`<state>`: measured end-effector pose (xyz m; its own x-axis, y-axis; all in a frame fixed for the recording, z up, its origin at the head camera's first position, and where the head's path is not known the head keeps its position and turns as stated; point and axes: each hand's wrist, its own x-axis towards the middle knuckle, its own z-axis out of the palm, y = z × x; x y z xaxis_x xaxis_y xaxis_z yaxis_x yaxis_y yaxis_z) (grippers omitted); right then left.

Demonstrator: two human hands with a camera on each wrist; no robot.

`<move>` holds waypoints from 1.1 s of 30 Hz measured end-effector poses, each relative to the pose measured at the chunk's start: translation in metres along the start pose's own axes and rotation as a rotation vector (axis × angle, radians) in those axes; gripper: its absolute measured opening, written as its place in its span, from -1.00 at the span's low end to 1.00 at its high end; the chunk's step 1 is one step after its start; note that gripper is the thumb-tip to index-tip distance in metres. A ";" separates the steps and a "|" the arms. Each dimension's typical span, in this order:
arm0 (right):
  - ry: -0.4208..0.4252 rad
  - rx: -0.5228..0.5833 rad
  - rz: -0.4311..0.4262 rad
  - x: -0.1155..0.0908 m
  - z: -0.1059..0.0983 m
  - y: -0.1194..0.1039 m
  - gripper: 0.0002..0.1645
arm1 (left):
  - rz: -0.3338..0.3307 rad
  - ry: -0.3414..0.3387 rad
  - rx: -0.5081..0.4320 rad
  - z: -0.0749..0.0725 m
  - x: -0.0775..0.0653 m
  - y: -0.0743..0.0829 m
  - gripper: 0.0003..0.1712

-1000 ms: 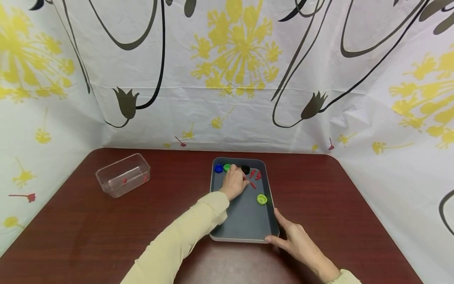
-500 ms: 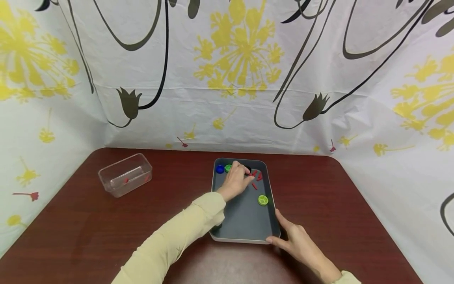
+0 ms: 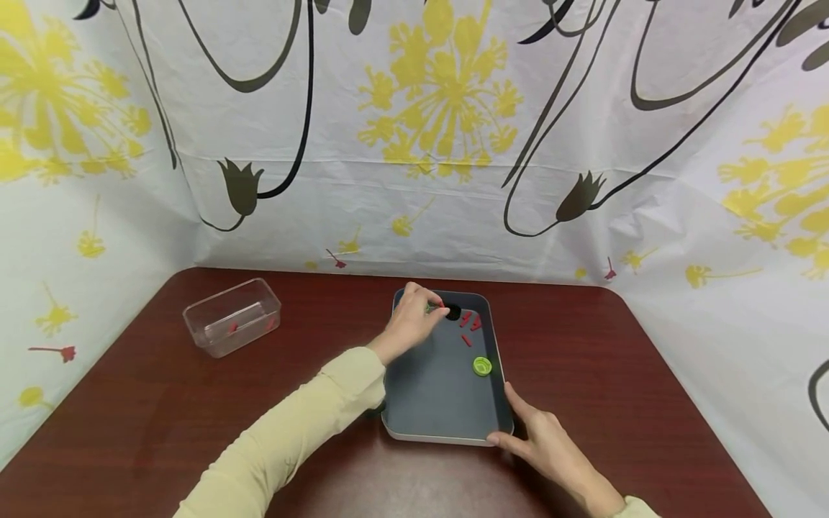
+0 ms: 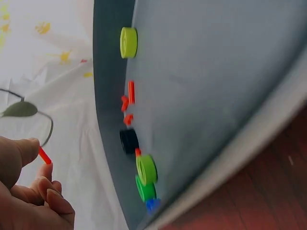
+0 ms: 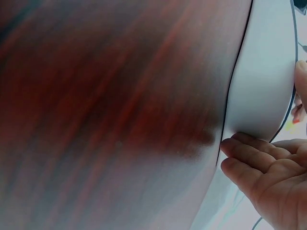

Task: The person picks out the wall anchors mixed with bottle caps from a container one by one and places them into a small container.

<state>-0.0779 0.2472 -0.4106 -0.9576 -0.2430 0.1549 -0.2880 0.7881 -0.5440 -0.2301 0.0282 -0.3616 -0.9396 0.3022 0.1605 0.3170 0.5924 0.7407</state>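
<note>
My left hand (image 3: 409, 316) is over the far left part of the grey tray (image 3: 440, 403). Between thumb and fingertip it pinches a small red stick (image 4: 44, 155), raised off the tray floor in the left wrist view. Below lie a black bottle cap (image 4: 128, 141), a light green cap (image 4: 147, 169), a green cap (image 4: 145, 189) and a blue cap (image 4: 153, 205); in the head view the hand hides most of these. My right hand (image 3: 547, 442) rests at the tray's near right corner, thumb on the near side and fingers, fairly straight, along the right wall.
Several small red pieces (image 3: 467, 340) lie near the tray's far right. A yellow-green cap (image 3: 482, 366) sits by its right wall. At the table's far left stands a clear plastic box (image 3: 233, 318) with red pieces in it. Patterned white cloth (image 3: 388, 216) hangs behind the table.
My left hand has drawn left and up from the tray's far middle, now with the red stick pinched in its fingertips. The right hand keeps its place at the corner.
</note>
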 end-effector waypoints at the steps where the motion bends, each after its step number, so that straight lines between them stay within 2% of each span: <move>1: 0.000 0.000 0.002 0.000 0.000 0.000 0.01 | -0.006 0.010 -0.001 -0.004 -0.001 -0.003 -0.69; 7: 0.010 -0.006 0.002 0.000 0.002 -0.001 0.00 | -0.041 0.101 0.010 -0.029 -0.007 -0.023 -0.71; 22: 0.027 -0.031 -0.007 0.001 0.002 -0.001 -0.01 | -0.169 0.275 0.108 -0.107 -0.033 -0.091 -0.62; 28: 0.028 -0.035 -0.006 0.001 0.002 -0.001 -0.01 | -0.197 0.324 0.160 -0.131 -0.045 -0.119 -0.59; 33: 0.028 -0.038 -0.001 0.000 0.002 -0.001 0.00 | -0.220 0.350 0.192 -0.146 -0.056 -0.135 -0.60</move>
<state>-0.0779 0.2450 -0.4116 -0.9570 -0.2284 0.1788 -0.2887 0.8089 -0.5121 -0.2395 -0.1775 -0.3757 -0.9637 -0.0980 0.2482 0.0917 0.7519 0.6529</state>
